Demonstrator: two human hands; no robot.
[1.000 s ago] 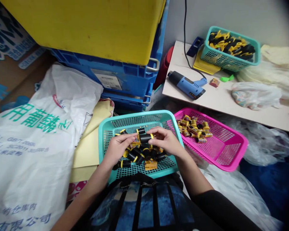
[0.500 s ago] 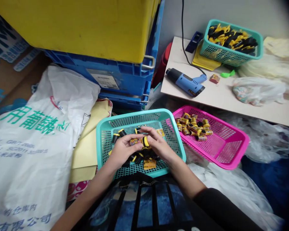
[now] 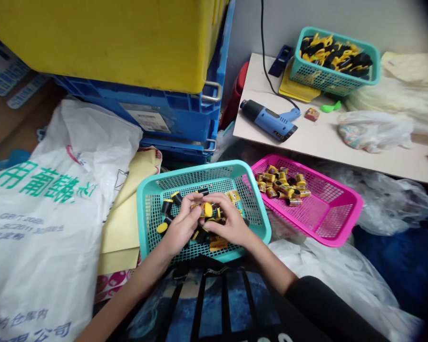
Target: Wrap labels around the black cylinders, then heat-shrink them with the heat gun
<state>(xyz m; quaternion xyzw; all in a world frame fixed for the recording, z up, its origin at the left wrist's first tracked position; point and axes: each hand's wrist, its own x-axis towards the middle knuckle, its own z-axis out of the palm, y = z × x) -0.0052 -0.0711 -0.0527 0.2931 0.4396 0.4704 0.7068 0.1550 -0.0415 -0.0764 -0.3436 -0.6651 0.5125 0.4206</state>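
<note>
Both hands meet over the teal basket (image 3: pixel 148 209) on my lap. My left hand (image 3: pixel 180 225) and my right hand (image 3: pixel 228 221) are closed together on one small black and yellow cylinder (image 3: pixel 205 209), its yellow end facing me. Under and around the hands lie several more black and yellow cylinders (image 3: pixel 167 205) and small orange-wrapped pieces (image 3: pixel 217 244) on the basket's mesh floor.
A pink basket (image 3: pixel 328 223) with several wrapped yellow pieces sits to the right. Behind it a low board carries a blue heat gun (image 3: pixel 269 121), a second teal basket (image 3: pixel 337 57) of parts and plastic bags. Blue and yellow crates (image 3: pixel 157 95) stand ahead, a printed white sack (image 3: pixel 39 209) at left.
The hands drew slightly nearer to me and turned the held cylinder so its yellow end shows. The view shifted a little to the right.
</note>
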